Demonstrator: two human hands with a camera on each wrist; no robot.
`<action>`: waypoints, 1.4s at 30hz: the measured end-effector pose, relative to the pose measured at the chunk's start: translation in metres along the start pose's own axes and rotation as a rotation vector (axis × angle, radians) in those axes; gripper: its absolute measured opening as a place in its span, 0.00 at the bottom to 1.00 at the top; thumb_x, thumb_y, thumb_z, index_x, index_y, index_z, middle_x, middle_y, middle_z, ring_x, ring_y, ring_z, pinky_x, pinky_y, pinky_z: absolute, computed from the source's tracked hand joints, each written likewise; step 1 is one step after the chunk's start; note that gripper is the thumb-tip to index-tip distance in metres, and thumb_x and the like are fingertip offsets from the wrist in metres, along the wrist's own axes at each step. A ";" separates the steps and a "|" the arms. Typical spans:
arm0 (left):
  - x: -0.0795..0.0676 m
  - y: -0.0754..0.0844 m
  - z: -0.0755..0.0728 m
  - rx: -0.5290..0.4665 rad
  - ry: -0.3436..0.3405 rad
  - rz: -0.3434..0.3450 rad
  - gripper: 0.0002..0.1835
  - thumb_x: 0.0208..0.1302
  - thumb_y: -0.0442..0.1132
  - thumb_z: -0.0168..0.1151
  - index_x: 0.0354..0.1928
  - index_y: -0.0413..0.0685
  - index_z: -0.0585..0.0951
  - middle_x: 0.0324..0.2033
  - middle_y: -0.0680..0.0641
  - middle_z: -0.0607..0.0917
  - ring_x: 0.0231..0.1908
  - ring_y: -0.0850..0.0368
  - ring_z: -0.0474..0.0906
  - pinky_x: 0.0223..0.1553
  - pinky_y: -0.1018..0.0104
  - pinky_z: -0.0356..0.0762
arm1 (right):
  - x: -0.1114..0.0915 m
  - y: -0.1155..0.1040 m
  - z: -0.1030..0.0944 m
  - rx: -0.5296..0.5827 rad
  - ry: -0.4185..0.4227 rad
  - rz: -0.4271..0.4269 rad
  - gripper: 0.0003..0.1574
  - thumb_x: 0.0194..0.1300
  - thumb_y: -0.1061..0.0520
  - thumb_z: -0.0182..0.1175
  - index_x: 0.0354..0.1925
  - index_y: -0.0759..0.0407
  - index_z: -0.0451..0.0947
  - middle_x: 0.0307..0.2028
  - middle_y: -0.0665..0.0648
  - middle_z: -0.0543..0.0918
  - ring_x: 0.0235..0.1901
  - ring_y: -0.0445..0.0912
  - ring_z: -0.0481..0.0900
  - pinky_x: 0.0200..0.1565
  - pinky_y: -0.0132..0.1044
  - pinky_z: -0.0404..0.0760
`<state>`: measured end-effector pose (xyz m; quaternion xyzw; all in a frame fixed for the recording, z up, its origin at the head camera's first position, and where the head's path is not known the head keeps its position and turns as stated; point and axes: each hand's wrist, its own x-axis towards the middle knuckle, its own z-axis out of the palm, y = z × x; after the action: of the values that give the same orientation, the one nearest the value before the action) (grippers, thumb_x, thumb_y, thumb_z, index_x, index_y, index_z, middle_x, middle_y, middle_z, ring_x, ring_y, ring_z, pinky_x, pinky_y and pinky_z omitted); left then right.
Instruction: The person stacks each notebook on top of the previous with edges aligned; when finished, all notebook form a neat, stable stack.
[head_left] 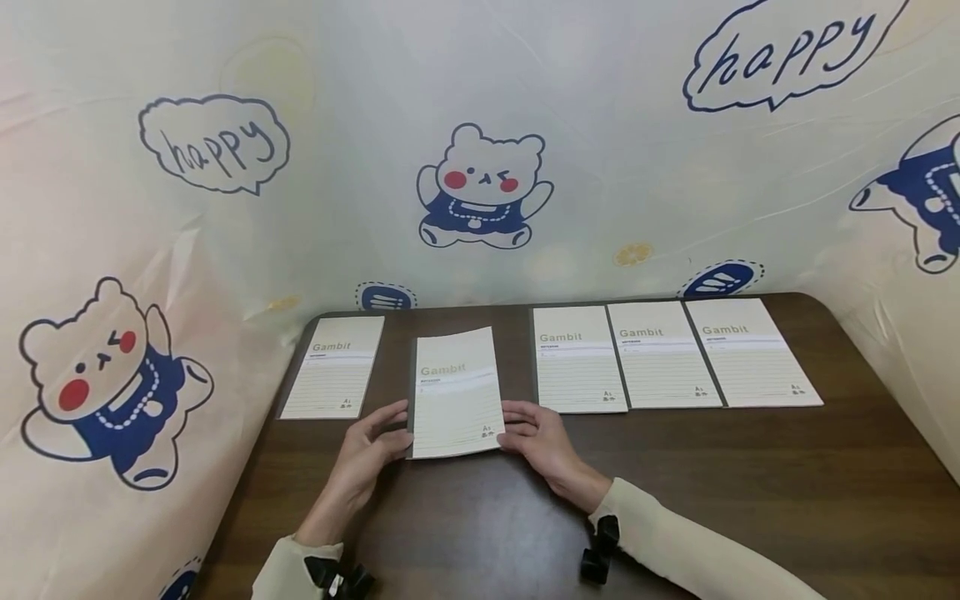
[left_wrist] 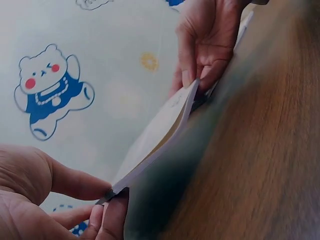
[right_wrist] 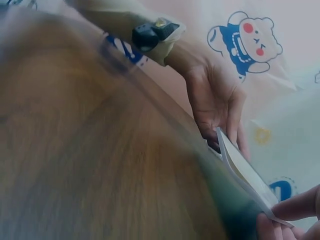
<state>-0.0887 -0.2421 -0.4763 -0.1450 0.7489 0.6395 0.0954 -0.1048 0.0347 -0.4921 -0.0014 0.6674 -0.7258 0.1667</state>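
A white notebook with "Gambit" on its cover and a dark spine is held between both hands, lifted off the table in the wrist views and slightly bent. My left hand pinches its left edge near the lower corner, thumb on top and fingers beneath. On the opposite edge my right hand pinches it the same way. In the left wrist view the notebook shows its page edges, with the right hand at the far end. The right wrist view shows the left hand across the notebook.
One matching notebook lies at the table's back left. Toward the right, three more notebooks lie side by side: a near one, a middle one and an outer one. A printed curtain hangs behind the brown wooden table.
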 end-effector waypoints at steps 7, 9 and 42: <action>0.014 0.012 0.032 0.004 -0.063 0.036 0.34 0.65 0.22 0.63 0.74 0.45 0.72 0.68 0.36 0.73 0.58 0.45 0.81 0.46 0.71 0.83 | -0.005 -0.011 -0.035 -0.107 0.078 -0.044 0.33 0.64 0.72 0.66 0.67 0.69 0.76 0.58 0.72 0.83 0.56 0.60 0.86 0.45 0.28 0.84; 0.019 0.013 0.043 0.011 -0.093 0.052 0.35 0.65 0.21 0.63 0.74 0.45 0.72 0.68 0.35 0.74 0.60 0.42 0.81 0.49 0.69 0.83 | -0.005 -0.013 -0.047 -0.135 0.100 -0.041 0.32 0.65 0.71 0.67 0.67 0.68 0.76 0.58 0.72 0.84 0.56 0.60 0.86 0.44 0.27 0.83; 0.077 0.032 0.175 0.219 -0.215 0.211 0.35 0.58 0.24 0.70 0.70 0.39 0.76 0.58 0.37 0.83 0.53 0.45 0.85 0.46 0.65 0.84 | -0.003 -0.020 -0.174 -0.514 0.160 -0.079 0.34 0.69 0.67 0.64 0.71 0.74 0.69 0.60 0.75 0.80 0.53 0.62 0.86 0.40 0.30 0.87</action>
<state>-0.1792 -0.0727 -0.5003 0.0147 0.8105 0.5726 0.1223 -0.1456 0.2047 -0.4915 -0.0123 0.8401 -0.5365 0.0791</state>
